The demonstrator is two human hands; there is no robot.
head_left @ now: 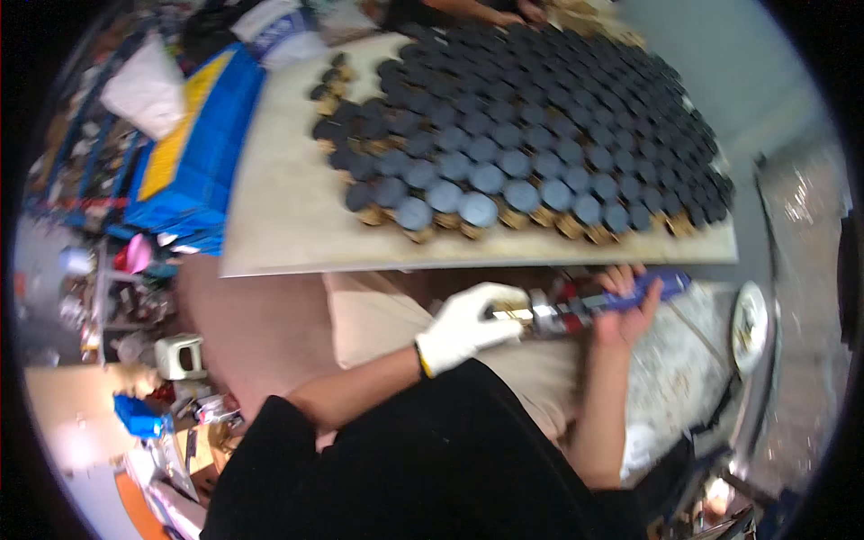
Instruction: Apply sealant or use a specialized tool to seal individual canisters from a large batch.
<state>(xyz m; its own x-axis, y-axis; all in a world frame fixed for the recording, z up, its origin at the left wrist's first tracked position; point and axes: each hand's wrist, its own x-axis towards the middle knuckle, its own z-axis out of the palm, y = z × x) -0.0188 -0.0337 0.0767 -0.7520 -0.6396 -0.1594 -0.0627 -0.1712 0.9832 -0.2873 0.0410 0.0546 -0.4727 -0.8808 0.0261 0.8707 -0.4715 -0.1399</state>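
My left hand (pixel 468 326), in a white glove, is closed around a brass-coloured fitting (pixel 512 314) with a dark end. My bare right hand (pixel 627 317) grips a purple-bodied hand-held power tool (pixel 664 286). The tool's silver front end (pixel 545 313) points left and meets the fitting over my lap; whether they are joined I cannot tell. A dense mass of similar brass pieces with round dark tops (pixel 478 209) stands upright on the pale table (pixel 279 216) just beyond my hands.
A blue and yellow crate (pixel 200 135) with a white bag (pixel 148 90) adjoins the table's left side. Another person's hands (pixel 520 16) are at its far edge. A white round dish-like thing (pixel 749 326) is at right, and a white stool (pixel 181 356) stands at left.
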